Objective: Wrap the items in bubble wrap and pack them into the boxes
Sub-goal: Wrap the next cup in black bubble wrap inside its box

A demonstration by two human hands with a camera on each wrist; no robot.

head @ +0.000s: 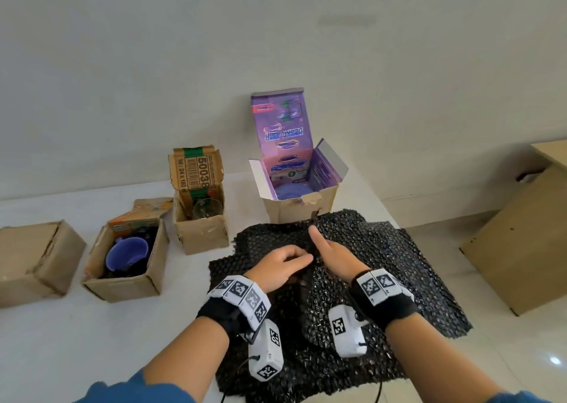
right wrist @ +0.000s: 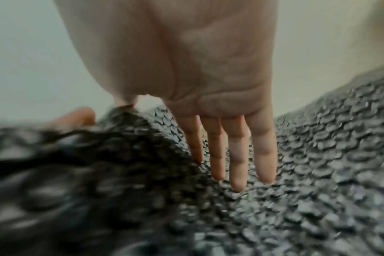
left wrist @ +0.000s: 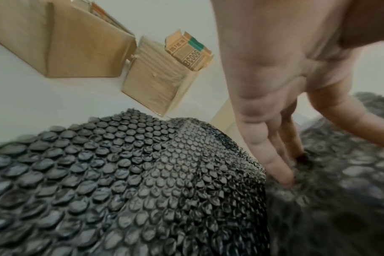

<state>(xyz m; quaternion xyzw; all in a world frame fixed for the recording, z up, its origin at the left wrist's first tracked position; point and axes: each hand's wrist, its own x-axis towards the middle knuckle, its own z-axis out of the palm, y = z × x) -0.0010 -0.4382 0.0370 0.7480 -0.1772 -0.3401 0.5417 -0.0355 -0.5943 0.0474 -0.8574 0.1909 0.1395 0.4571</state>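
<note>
A black bubble wrap sheet (head: 383,267) lies crumpled on the white table (head: 92,341). Both my hands rest on its middle, side by side. My left hand (head: 302,257) points its straight fingers (left wrist: 283,176) down into a crease beside a raised bulge of wrap (left wrist: 121,173). My right hand (head: 322,249) presses straight fingers (right wrist: 237,173) onto the wrap (right wrist: 318,155), thumb stretched out along a raised fold. Whatever lies under the wrap is hidden.
An open purple-printed box (head: 294,172) stands just behind the wrap. To the left stand an open carton with a clear glass (head: 199,215), an open carton with a purple cup (head: 125,258) and a closed carton (head: 33,258). A wooden cabinet (head: 521,234) is on the floor at right.
</note>
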